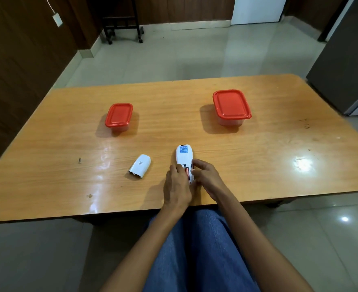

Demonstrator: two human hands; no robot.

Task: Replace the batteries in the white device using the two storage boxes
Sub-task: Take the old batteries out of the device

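- Near the front edge of the bench (258,165), head view: white device (183,155) lies face down, battery bay open, an orange-red battery (187,172) visible inside.
- Left hand (177,186) rests against the device's left side, fingers curled onto the casing.
- Right hand (205,175) at the right side, fingertips on the bay edge; whether this grip pinches the battery, cannot tell.
- Battery cover (140,166) lies apart, left of the device.
- Small storage box (119,114) far left, large storage box (231,104) far right; both red lids on.
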